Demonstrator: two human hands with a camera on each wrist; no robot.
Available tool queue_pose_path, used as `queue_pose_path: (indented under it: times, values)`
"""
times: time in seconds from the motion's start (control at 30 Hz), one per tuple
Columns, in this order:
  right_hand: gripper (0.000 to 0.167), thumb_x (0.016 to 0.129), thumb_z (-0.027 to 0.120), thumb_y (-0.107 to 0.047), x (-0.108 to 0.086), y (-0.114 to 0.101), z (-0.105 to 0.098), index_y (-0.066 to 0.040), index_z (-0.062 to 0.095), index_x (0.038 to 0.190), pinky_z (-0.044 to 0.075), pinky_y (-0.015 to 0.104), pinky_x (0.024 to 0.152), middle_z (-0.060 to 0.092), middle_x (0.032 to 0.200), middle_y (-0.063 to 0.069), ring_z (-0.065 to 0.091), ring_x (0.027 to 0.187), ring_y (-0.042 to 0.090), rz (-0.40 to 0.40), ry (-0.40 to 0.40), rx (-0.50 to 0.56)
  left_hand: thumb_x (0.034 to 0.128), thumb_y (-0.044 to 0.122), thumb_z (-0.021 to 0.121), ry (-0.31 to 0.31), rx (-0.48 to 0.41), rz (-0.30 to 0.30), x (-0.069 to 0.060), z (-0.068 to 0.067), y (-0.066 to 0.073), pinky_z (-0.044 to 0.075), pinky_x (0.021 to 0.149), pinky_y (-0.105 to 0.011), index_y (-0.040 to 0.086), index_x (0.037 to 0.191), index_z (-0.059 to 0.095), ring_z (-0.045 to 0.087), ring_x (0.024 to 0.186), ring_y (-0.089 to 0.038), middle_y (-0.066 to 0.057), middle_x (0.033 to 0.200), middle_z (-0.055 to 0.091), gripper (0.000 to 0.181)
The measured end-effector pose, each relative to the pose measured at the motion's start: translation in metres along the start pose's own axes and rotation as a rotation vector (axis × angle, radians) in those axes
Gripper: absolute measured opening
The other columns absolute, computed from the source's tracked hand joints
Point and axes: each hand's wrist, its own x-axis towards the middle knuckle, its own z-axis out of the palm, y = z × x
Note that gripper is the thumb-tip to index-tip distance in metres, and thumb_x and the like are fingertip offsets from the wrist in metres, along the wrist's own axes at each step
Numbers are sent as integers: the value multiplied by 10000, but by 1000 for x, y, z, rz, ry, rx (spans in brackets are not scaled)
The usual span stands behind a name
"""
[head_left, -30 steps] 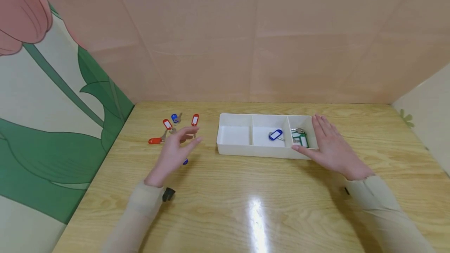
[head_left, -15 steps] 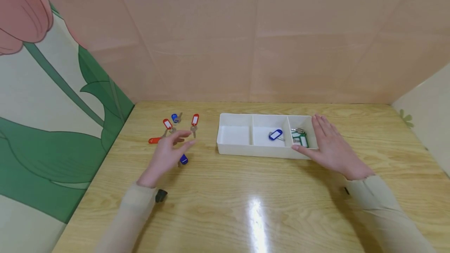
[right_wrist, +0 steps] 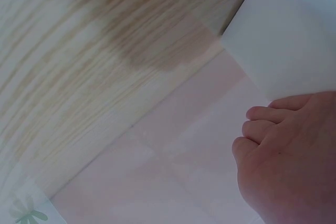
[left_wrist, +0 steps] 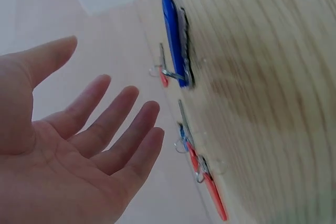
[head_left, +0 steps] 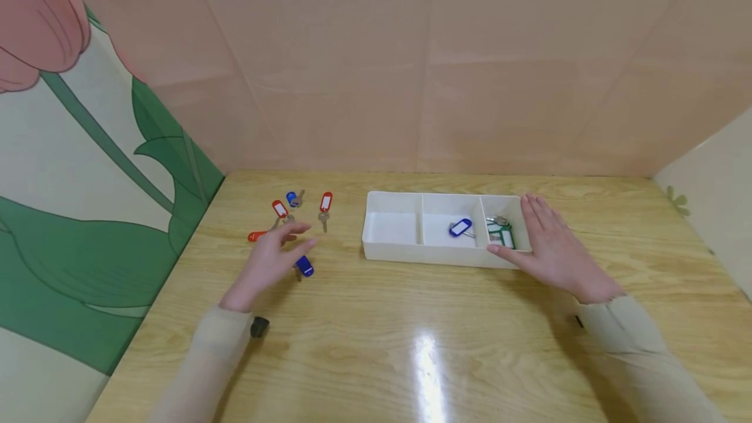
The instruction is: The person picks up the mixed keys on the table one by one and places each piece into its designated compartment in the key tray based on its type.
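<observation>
My left hand (head_left: 267, 265) hovers over the table, its fingers spread and loosely bent, holding nothing. Beside its thumb lies a key with a dark blue tag (head_left: 304, 266); in the left wrist view that blue tag (left_wrist: 175, 40) lies apart from the fingertips. My right hand (head_left: 555, 250) rests against the right end of a white three-compartment box (head_left: 435, 253), fingers straight along the end wall and thumb at the front rim. A blue key tag (head_left: 461, 227) lies in the middle compartment. Green key tags (head_left: 501, 235) with keys lie in the right one.
Left of the box lie a red tag with a key (head_left: 326, 202), another red tag (head_left: 279, 209), a blue tag with a key (head_left: 292, 199) and a red tag (head_left: 256, 236) partly behind my left hand. A pink wall covering (head_left: 376, 83) closes off the table's back.
My left hand has drawn left and slightly toward me, uncovering the dark blue tag and the right-hand red tag's key. My right hand stays at the box.
</observation>
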Motion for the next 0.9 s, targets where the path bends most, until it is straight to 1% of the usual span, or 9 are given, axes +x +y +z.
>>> queue_pose_path:
  times: [0.13,0.27,0.37,0.6,0.73,0.9]
  values:
    - [1136,941,580,-664,0,0,0,22,-49,1592,-64,515,1210,-64,1660,248,-46,1518,421,6,-3,-3,985,266,709,-34,20,-43,0,-1,-4,471,1016,-557,38,1370,605,551,1250,-390,-164,1373,600,459]
    - [1139,938,581,-669,1,0,1,21,-45,1594,-62,518,1210,-62,1661,248,-36,1517,427,8,-2,-6,965,268,737,-64,38,-114,-1,-1,-7,450,1046,-543,44,1380,601,534,1274,-360,-148,1399,584,491]
    - [1139,938,582,-668,1,0,1,21,-44,1594,-64,516,1210,-61,1661,246,-41,1518,423,6,-1,-5,953,264,753,-81,51,-140,-1,0,-9,434,1065,-535,47,1383,599,528,1281,-350,-147,1402,582,506]
    - [1138,937,580,-670,1,-1,0,22,-39,1594,-62,517,1210,-51,1661,252,-42,1519,419,9,-1,-2,909,164,798,-113,50,-154,-1,-1,-11,446,1057,-517,29,1360,606,543,1255,-344,-145,1366,607,509]
    - [1140,935,582,-671,1,-2,-1,30,-29,1594,-57,525,1210,-27,1655,274,-47,1519,418,11,-3,1,882,105,816,-133,54,-158,-1,-1,-12,485,1007,-485,33,1348,614,573,1182,-315,-130,1314,634,513]
    - [1140,935,586,-666,1,-2,-1,30,-33,1593,-53,526,1210,-14,1652,285,-40,1518,425,9,-1,-2,869,35,803,-151,81,-140,-1,-1,-13,511,951,-455,29,1323,637,593,1096,-280,-115,1240,655,484]
